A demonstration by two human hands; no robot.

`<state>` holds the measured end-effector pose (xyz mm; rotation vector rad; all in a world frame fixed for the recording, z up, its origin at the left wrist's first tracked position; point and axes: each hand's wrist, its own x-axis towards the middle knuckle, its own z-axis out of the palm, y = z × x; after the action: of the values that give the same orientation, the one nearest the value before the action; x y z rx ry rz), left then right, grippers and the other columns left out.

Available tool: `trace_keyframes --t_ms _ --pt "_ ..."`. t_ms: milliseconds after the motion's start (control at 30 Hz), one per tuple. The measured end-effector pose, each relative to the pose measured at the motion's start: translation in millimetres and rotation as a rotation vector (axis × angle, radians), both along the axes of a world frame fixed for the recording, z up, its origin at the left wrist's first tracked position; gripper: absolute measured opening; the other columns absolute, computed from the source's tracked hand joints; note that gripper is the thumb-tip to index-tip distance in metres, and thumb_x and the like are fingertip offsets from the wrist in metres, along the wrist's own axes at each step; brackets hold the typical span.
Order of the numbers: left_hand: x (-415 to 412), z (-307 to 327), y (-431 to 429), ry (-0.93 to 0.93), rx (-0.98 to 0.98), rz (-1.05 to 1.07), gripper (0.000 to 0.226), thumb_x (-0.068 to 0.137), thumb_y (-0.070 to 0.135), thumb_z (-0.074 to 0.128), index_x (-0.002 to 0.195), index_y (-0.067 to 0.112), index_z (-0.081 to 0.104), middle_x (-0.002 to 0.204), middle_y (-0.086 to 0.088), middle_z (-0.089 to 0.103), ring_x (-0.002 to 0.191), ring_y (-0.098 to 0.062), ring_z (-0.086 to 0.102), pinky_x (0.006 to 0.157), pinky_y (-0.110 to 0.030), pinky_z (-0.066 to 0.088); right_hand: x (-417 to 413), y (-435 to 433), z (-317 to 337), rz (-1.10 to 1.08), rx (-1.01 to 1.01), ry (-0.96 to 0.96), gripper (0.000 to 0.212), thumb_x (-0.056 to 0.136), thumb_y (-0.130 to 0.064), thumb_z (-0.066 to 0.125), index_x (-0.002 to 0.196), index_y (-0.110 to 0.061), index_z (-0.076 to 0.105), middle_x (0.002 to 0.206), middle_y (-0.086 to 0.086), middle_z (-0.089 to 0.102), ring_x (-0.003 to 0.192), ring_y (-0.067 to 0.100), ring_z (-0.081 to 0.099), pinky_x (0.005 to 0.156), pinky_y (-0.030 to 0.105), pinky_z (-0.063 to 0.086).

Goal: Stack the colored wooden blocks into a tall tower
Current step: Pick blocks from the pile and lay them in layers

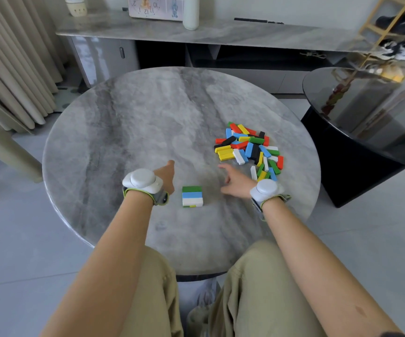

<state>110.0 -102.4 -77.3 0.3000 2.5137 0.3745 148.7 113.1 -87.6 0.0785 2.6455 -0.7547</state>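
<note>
A low stack of blocks stands near the front of the round marble table; its top layer is a green, a blue and a white block side by side, with a yellow and green edge showing beneath. A loose pile of colored blocks lies to the right. My left hand hovers left of the stack, holding nothing, fingers mostly hidden behind the wrist. My right hand is between the stack and the pile, fingers spread and relaxed, empty.
A black glossy side table stands close on the right. A marble console with a bottle and a clock runs along the back wall. Curtains hang at the left. My knees sit under the table's front edge.
</note>
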Motion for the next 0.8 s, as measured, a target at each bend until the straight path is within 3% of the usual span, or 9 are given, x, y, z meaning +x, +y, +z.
trace_keyframes --t_ms 67,133,200,300,467,667,733,800 --pt "-1.3 8.1 6.2 0.088 0.019 0.007 0.074 0.083 -0.004 0.048 0.147 0.007 0.012 0.131 -0.017 0.051 0.118 -0.035 0.052 0.099 -0.043 0.044 0.0 17.2 -1.1 -0.147 0.192 0.114 0.068 0.085 -0.019 0.057 0.145 -0.021 0.025 0.134 0.015 0.038 0.126 0.033 0.036 0.101 0.041 0.037" --pt "1.0 12.3 18.0 0.145 0.058 -0.002 0.07 0.083 -0.005 0.044 0.146 0.009 0.017 0.134 -0.015 0.047 0.121 -0.035 0.049 0.1 -0.043 0.044 3.3 25.5 -3.8 -0.267 0.293 0.076 0.073 0.089 -0.031 0.054 0.149 -0.024 0.013 0.151 0.016 0.015 0.141 0.037 0.012 0.111 0.046 0.024" --pt "2.6 12.0 32.8 0.192 0.088 -0.026 0.069 0.084 -0.005 0.043 0.146 0.012 0.019 0.135 -0.014 0.045 0.124 -0.034 0.047 0.101 -0.043 0.043 7.6 29.9 -9.4 -0.284 0.335 -0.053 0.081 0.09 -0.049 0.048 0.15 -0.025 0.0 0.157 0.015 -0.005 0.144 0.041 -0.007 0.114 0.052 0.011" --pt "5.0 11.8 56.7 0.237 0.149 -0.08 0.069 0.083 -0.005 0.042 0.146 0.015 0.021 0.135 -0.012 0.046 0.123 -0.032 0.048 0.101 -0.043 0.043 8.2 33.3 -18.9 -0.207 0.442 -0.118 0.085 0.089 -0.062 0.038 0.15 -0.021 -0.004 0.156 0.012 -0.019 0.143 0.04 -0.014 0.114 0.055 0.006" --pt "9.1 5.7 78.7 0.234 0.168 -0.173 0.064 0.084 -0.003 0.039 0.143 0.019 0.026 0.129 -0.006 0.053 0.116 -0.029 0.053 0.094 -0.041 0.048 4.2 24.3 -22.1 -0.103 0.393 -0.158 0.094 0.087 -0.057 0.048 0.15 -0.011 -0.006 0.156 0.008 -0.021 0.145 0.033 -0.014 0.118 0.047 0.004" --pt "10.0 2.9 89.4 0.181 0.164 -0.173 0.059 0.087 0.003 0.042 0.142 0.019 0.031 0.13 -0.003 0.053 0.119 -0.025 0.052 0.095 -0.036 0.046 4.9 19.5 -15.4 0.151 0.19 -0.193 0.081 0.091 -0.043 0.051 0.151 -0.021 0.001 0.159 0.001 -0.011 0.145 0.029 -0.014 0.118 0.05 0.002" --pt "11.6 2.0 94.5 0.196 0.154 -0.195 0.056 0.085 0.002 0.045 0.138 0.018 0.037 0.129 -0.007 0.051 0.116 -0.027 0.053 0.093 -0.037 0.048 4.8 18.3 -14.5 0.2 0.068 -0.188 0.075 0.091 -0.03 0.054 0.15 -0.024 0.008 0.159 -0.001 0.003 0.146 0.028 -0.004 0.118 0.045 0.009" --pt "13.0 -0.5 99.8 0.214 0.159 -0.217 0.054 0.082 0.001 0.048 0.133 0.017 0.041 0.125 -0.009 0.05 0.114 -0.029 0.053 0.087 -0.037 0.049 5.7 20.7 -8.8 0.103 -0.122 -0.115 0.066 0.089 -0.008 0.052 0.148 -0.019 0.023 0.154 0.001 0.025 0.143 0.024 0.019 0.109 0.026 0.024"
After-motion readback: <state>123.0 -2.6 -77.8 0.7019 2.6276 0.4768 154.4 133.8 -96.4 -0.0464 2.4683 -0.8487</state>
